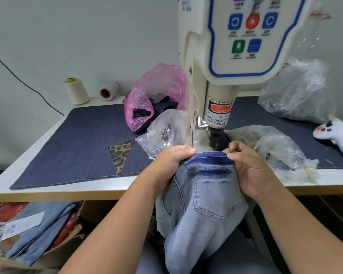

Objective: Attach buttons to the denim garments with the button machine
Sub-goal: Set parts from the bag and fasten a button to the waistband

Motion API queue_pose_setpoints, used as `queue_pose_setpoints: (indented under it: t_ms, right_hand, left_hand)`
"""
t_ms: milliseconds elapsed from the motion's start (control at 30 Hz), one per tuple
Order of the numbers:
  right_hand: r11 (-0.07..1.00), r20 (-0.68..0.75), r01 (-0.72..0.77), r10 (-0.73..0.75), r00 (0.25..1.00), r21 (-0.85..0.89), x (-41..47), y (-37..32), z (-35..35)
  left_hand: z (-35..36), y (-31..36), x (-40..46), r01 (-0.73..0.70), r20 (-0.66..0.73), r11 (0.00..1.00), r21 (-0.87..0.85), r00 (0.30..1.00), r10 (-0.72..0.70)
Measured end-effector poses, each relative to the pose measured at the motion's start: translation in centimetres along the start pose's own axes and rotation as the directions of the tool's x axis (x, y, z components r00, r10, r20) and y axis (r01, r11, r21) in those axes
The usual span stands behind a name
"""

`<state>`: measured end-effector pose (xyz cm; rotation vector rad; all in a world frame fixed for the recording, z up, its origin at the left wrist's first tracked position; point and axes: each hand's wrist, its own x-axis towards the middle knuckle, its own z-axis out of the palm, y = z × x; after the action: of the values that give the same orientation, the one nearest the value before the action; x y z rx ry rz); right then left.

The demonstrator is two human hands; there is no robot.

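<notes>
Both forearms are bare from elbow to wrist, with no sleeve showing. The left hand (171, 163) and the right hand (248, 171) wear no gloves, rings, watch or bracelet. The fingernails are short and unpainted. Light blue denim trousers (251, 260) cover the lap.

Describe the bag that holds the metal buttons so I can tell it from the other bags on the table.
Start at the button machine and look just left of its base, behind the left hand. The small clear bag lies there on the dark cloth mat. Unlike the pink bag of dark scraps behind it, it is see-through, with small silvery metal pieces inside.
</notes>
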<state>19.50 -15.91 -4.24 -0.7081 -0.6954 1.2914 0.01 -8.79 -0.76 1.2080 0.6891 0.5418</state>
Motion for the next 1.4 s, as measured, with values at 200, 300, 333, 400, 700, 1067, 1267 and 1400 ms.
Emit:
queue_pose_setpoints:
  t_ms: [200, 300, 333, 400, 700, 1067, 1267, 1400]
  right_hand:
    - [1.000, -0.003, -0.003, 0.003, 1.000, -0.007, 0.04, 0.01, -0.04]
    - [1.000, 0.008, 0.001, -0.001, 1.000, -0.015, 0.07, 0.06, -0.09]
    - [1.000, 0.009, 0.001, -0.001, 1.000, -0.015, 0.07, 0.06, -0.10]
    - [1.000, 0.002, -0.002, 0.002, 1.000, -0.013, 0.08, 0.06, -0.12]
    - [1.000, -0.004, -0.010, 0.010, 1.000, -0.021, 0.19, 0.08, -0.22]
    - [1.000, -0.004, 0.002, -0.002, 1.000, -0.024, 0.14, 0.18, -0.16]
    - [1.000, -0.009, 0.003, -0.003, 1.000, -0.028, 0.16, 0.12, -0.13]
    - [1.000, -0.010, -0.005, 0.005, 1.000, -0.022, 0.14, 0.14, -0.21]
  left_hand:
    - [-0.06, 0.01, 0.02, 0.001, 0.006, 1.000, -0.006, 1.000, -0.001]
    - [-0.09, -0.04, -0.02, 0.000, 0.010, 1.000, 0.000, 1.000, 0.000]
    - [-0.09, -0.06, -0.03, 0.000, 0.011, 1.000, 0.000, 1.000, 0.000]
    - [-0.09, -0.06, -0.01, 0.000, 0.010, 1.000, -0.001, 1.000, 0.000]
    - [-0.11, 0.00, -0.07, 0.000, 0.013, 1.000, -0.008, 1.000, 0.000]
    - [-0.16, -0.03, -0.08, -0.005, 0.016, 1.000, 0.002, 1.000, 0.004]
    - [-0.16, -0.01, -0.05, -0.007, 0.019, 1.000, 0.014, 1.000, 0.006]
    - [-0.17, -0.04, -0.05, -0.006, 0.023, 1.000, 0.018, 1.000, 0.006]
